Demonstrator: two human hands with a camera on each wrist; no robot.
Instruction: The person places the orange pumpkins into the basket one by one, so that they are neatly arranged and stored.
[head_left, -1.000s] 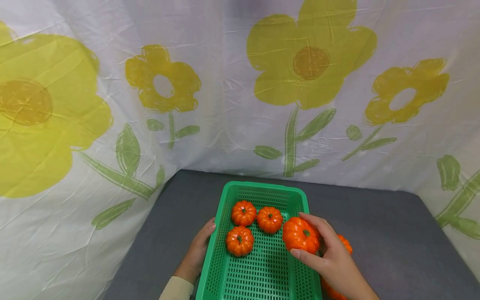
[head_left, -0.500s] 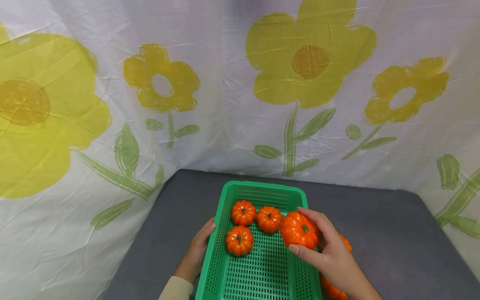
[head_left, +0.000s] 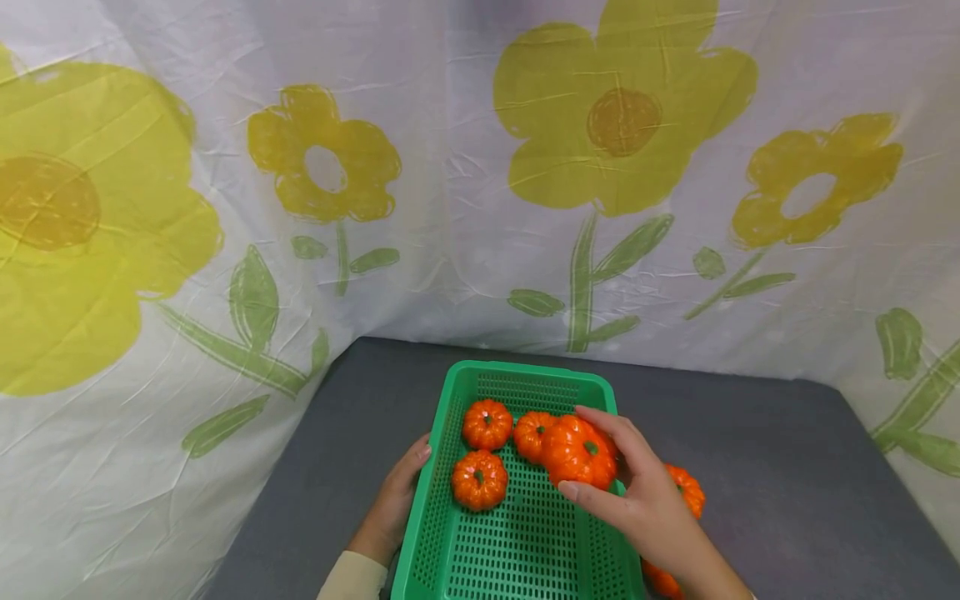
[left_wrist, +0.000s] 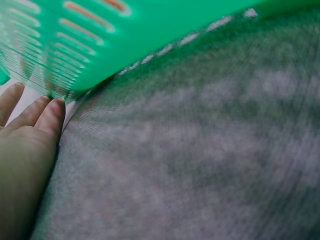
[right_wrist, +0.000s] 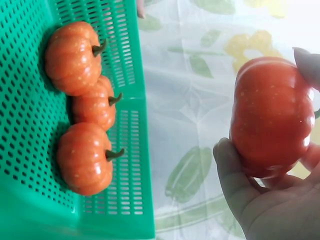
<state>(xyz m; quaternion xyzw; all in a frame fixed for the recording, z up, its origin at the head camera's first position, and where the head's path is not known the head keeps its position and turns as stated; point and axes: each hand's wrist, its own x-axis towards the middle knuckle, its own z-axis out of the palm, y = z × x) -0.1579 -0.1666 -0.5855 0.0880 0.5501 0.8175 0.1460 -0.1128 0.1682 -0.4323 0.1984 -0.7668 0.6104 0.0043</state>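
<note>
A green slotted basket (head_left: pixel 457 533) stands on the grey table (head_left: pixel 765 467). Three small orange pumpkins lie in it: one at the back left (head_left: pixel 487 423), one beside it (head_left: pixel 529 432), one in front (head_left: pixel 479 480). My right hand (head_left: pixel 626 492) grips a larger orange pumpkin (head_left: pixel 576 451) above the basket's right side, thumb and fingers round it; the right wrist view shows the held pumpkin (right_wrist: pixel 270 130) and the basket (right_wrist: pixel 30 150). My left hand (head_left: pixel 393 500) rests with straight fingers against the basket's left wall (left_wrist: pixel 100 55).
Two more orange pumpkins (head_left: pixel 684 487) lie on the table just right of the basket, partly hidden by my right hand. A white cloth with yellow flowers (head_left: pixel 622 117) hangs behind and to the left of the table.
My right hand has carried the larger pumpkin leftward from the basket's right rim to above the basket, near the back pumpkin. The left hand has stayed still.
</note>
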